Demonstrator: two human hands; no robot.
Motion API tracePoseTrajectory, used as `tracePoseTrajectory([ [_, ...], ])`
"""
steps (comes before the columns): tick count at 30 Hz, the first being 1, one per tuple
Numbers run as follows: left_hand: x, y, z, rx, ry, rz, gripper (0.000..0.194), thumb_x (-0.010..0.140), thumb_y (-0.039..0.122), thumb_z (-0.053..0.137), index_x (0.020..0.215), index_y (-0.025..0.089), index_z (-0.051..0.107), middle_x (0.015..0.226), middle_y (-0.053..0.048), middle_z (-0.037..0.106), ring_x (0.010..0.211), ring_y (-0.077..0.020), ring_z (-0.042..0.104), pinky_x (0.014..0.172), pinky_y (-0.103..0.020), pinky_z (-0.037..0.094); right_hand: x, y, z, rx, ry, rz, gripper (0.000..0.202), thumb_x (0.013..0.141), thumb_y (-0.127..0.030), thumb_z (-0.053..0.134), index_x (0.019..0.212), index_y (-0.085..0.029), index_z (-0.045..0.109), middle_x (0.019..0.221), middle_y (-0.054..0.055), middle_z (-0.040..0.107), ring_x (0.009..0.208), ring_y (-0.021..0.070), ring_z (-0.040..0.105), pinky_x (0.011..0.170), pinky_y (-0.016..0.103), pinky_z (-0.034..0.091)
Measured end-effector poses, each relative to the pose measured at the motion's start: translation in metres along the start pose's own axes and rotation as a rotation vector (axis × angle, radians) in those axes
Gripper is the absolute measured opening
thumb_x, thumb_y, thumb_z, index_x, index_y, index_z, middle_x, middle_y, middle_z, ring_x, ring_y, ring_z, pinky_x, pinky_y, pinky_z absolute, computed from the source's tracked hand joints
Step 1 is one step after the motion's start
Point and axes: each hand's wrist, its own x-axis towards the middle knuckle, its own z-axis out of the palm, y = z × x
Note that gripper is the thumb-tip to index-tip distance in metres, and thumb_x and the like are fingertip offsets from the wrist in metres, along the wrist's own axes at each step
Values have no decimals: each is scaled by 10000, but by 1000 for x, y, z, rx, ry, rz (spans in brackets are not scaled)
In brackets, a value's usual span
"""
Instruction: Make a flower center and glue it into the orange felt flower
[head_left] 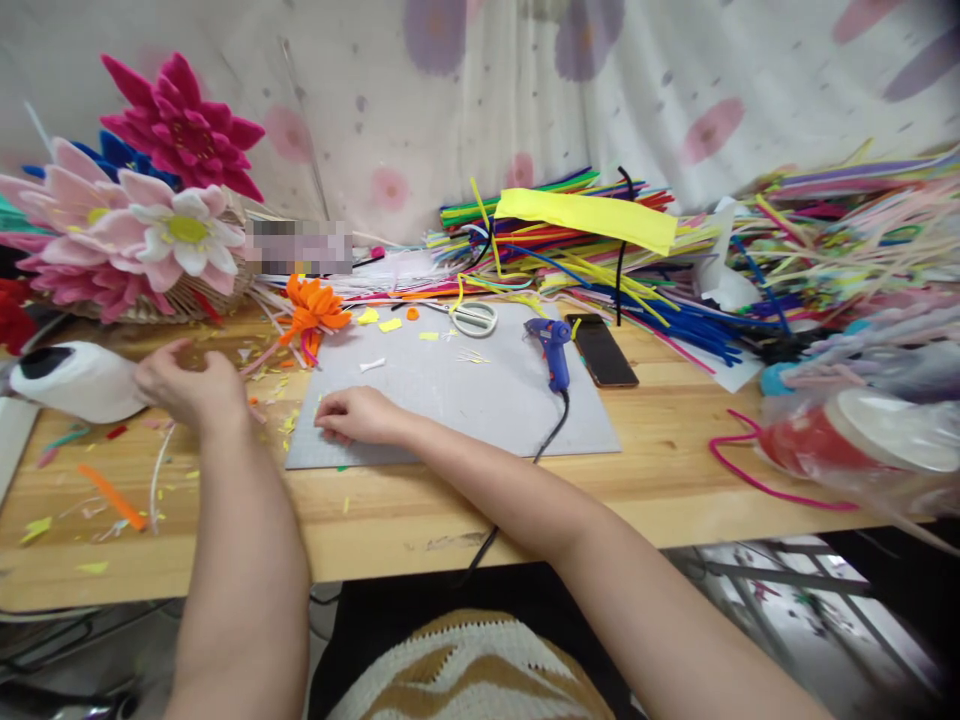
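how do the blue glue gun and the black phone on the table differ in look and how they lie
The glue gun is blue and bulky, with a black cord trailing off the table's front edge; the phone is a flat black slab with no cord. The glue gun rests on the grey mat; the phone lies mostly on bare wood beside the mat's right edge. Both lie side by side, beyond the right hand, touched by neither hand.
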Motion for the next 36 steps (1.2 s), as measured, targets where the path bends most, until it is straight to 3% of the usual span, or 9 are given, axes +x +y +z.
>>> tracePoseTrajectory([
  [4, -4, 5, 22, 141, 115, 127, 336, 767, 255, 565, 1097, 193, 555, 1100, -98, 538, 1083, -250, 478, 875, -418, 450, -22, -1, -23, -251, 36, -223, 606, 706, -162, 672, 1285, -193, 494, 1351, 99, 492, 1242, 213, 462, 999, 318, 377],
  [9, -8, 5, 58, 349, 370, 325, 276, 761, 136, 498, 1025, 153, 575, 1182, -130, 485, 1200, -251, 413, 1044, -442, 310, -52, 11, -50, -356, 78, -189, 795, 705, -170, 663, 1412, -259, 309, 1470, 79, 333, 1323, 222, 364, 1035, 363, 348],
  [12, -10, 0, 75, 415, 304, 406, 243, 782, 144, 472, 998, 169, 582, 1150, -122, 522, 1178, -230, 447, 1043, -404, 313, -70, 23, -64, -341, 140, -218, 702, 707, -170, 655, 1352, -284, 403, 1417, 55, 413, 1264, 195, 428, 997, 342, 374],
  [16, -7, -9, 79, 444, 243, 386, 235, 784, 177, 486, 996, 173, 588, 1068, -111, 579, 1109, -230, 493, 988, -387, 358, -80, 39, -79, -225, 352, -111, 216, 790, -287, 580, 972, -189, 645, 1080, 50, 632, 785, 106, 577, 743, 252, 437],
  [20, -2, -20, 79, 464, 32, 292, 288, 755, 227, 551, 1034, 178, 600, 942, -71, 637, 870, -193, 581, 852, -350, 429, -77, 55, -84, -70, 558, 63, 358, 851, -428, 450, 622, -168, 541, 602, -19, 539, 579, 91, 471, 598, 225, 367],
  [24, -3, -23, 82, 480, -171, 322, 360, 715, 286, 626, 1062, 193, 615, 919, -66, 658, 870, -198, 585, 810, -327, 441, -75, 61, -80, -58, 588, 47, 233, 835, -376, 461, 717, -185, 523, 616, -41, 505, 596, 93, 461, 589, 218, 352],
  [29, -16, -9, 96, 329, -152, 401, 382, 747, 272, 576, 1121, 192, 585, 1006, -71, 652, 915, -186, 573, 882, -347, 424, -77, 55, -76, 222, 473, -2, 122, 810, -324, 483, 821, -204, 503, 591, -64, 467, 516, 77, 453, 515, 199, 373],
  [32, -31, 1, 115, -9, -300, 287, 421, 780, 373, 543, 1156, 183, 540, 1058, -90, 634, 884, -169, 594, 820, -325, 460, -77, 50, -78, 480, 413, -25, 163, 791, -364, 519, 830, -207, 497, 623, -56, 514, 519, 74, 492, 493, 193, 420],
  [36, -45, 6, 138, -338, -513, 55, 501, 829, 540, 414, 1198, 209, 490, 1074, -95, 621, 853, -166, 621, 726, -306, 489, -79, 45, -83, 671, 388, -107, 290, 722, -397, 609, 938, -211, 559, 947, 20, 645, 817, 129, 626, 625, 237, 527],
])
